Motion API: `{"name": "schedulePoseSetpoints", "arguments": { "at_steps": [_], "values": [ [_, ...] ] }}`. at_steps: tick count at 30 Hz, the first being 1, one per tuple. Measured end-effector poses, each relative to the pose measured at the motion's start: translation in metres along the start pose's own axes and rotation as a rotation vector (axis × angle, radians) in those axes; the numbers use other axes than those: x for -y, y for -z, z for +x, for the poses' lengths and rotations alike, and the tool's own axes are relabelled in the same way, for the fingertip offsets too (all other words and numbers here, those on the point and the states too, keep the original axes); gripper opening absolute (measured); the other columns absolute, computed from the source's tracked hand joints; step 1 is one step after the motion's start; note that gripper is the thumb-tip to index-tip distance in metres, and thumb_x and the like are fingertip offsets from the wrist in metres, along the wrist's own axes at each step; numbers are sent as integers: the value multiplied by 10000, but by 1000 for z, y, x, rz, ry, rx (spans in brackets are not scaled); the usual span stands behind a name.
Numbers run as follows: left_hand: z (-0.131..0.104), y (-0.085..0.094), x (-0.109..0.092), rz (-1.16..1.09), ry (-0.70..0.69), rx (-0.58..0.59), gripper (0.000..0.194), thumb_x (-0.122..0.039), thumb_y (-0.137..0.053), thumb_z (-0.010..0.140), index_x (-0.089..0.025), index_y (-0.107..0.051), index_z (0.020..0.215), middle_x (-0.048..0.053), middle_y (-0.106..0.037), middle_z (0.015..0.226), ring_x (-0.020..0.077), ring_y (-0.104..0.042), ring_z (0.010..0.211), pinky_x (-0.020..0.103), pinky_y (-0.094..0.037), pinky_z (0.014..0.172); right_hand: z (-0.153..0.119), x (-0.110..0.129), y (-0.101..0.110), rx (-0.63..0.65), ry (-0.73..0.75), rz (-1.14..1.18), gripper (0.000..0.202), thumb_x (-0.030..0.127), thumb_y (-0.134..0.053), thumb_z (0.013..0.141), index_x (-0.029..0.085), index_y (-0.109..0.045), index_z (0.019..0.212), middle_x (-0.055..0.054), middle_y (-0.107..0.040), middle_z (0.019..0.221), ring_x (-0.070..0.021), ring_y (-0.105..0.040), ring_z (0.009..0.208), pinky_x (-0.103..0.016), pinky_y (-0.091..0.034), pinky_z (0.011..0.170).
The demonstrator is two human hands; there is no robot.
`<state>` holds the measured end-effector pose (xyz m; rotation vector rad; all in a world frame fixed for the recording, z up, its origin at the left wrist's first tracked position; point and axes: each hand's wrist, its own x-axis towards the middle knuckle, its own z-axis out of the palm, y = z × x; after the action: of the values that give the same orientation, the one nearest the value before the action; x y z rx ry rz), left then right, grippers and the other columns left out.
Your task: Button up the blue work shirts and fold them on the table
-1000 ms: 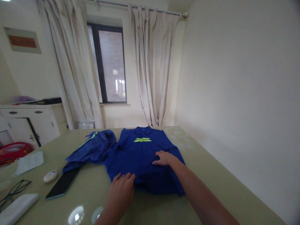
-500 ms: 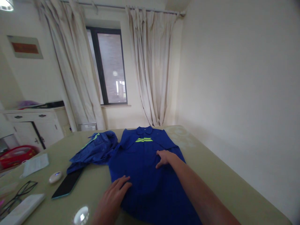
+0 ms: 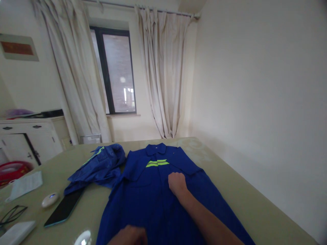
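Observation:
A dark blue work jacket (image 3: 143, 194) with a collar and a yellow-green reflective chest band lies spread face up on the table in front of me. My right hand (image 3: 177, 182) is closed in a fist on the jacket's front, just below the band, gripping the cloth. Low in the view, my left hand (image 3: 130, 235) is curled on the lower left part of the jacket; it is blurred and partly cut off by the frame edge. A second blue garment (image 3: 102, 165) with a reflective stripe lies crumpled to the left of the jacket.
On the table's left side are a phone (image 3: 63, 208) partly under the crumpled garment, a white rounded case (image 3: 50, 200), glasses (image 3: 12, 215), a white box (image 3: 17, 233) and a pale sheet (image 3: 25, 185). A wall (image 3: 255, 102) runs along the right.
My right hand has gone from spread fingers to a fist. My left hand has moved down and curled. The jacket has shifted toward me, and its lower part looks wider.

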<state>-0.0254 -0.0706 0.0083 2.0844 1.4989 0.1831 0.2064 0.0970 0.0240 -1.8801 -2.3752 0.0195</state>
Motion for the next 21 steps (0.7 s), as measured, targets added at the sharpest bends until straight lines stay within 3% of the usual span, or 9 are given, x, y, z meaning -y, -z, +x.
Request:
{"name": "schedulePoseSetpoints", "arguments": {
  "at_steps": [3,5,8,11,13,16,19,21],
  "values": [
    [38,24,-2,155,68,-324,280,-288,-418,985,-273,-693,1034,38,-729,1062,202,-687,1033,299,-505,930,-3,-24,-4,-105,-81,26,298,298,-459,1006,146,-689,1118,-181,-729,1066,-290,-721,950,-365,-514,772],
    [68,36,5,258,195,-478,340,-235,-366,996,-252,-654,1178,83,-665,1229,231,-662,1140,336,-504,956,-5,-44,-5,-154,-142,47,312,332,-402,1034,191,-645,1171,-135,-713,1090,-251,-711,939,-327,-507,750],
    [107,47,24,327,431,-585,409,-331,-335,1016,-206,-586,1314,147,-582,1322,299,-723,985,417,-561,802,-6,-69,-9,-221,-181,77,249,317,-439,1016,234,-665,1079,-89,-693,1076,-222,-674,1000,-301,-495,805],
    [129,52,47,276,499,-651,416,-398,-337,1010,-216,-638,1232,133,-623,1214,313,-741,835,481,-564,766,-4,-82,-20,-333,-207,105,216,318,-539,956,255,-709,1072,-117,-649,1243,-279,-600,1165,-378,-473,936],
    [135,55,65,81,476,-751,352,-411,-403,982,-225,-678,1098,110,-666,1107,319,-736,851,507,-565,810,3,-88,-29,-361,-211,140,275,346,-559,933,265,-718,1142,-132,-593,1376,-329,-540,1263,-452,-451,999],
    [132,67,96,-559,371,-1107,308,-473,-531,904,-212,-632,1032,67,-677,951,297,-735,848,506,-594,829,19,-108,-43,-405,-183,306,450,388,-566,890,194,-660,1286,-166,-577,1411,-344,-517,1310,-479,-423,1075],
    [119,86,118,-1006,215,-1499,481,-456,-535,889,-268,-415,1316,61,-590,1217,237,-718,1018,479,-602,908,32,-137,-45,-650,-387,540,661,428,-536,860,68,-520,1414,-229,-531,1435,-357,-464,1369,-482,-383,1135],
    [108,96,116,-972,159,-1648,667,-405,-610,844,-335,-277,1417,75,-377,1485,228,-639,1201,468,-575,985,35,-150,-38,-754,-524,589,745,413,-491,873,28,-383,1502,-261,-440,1503,-387,-355,1444,-530,-331,1163]
  ]
}}
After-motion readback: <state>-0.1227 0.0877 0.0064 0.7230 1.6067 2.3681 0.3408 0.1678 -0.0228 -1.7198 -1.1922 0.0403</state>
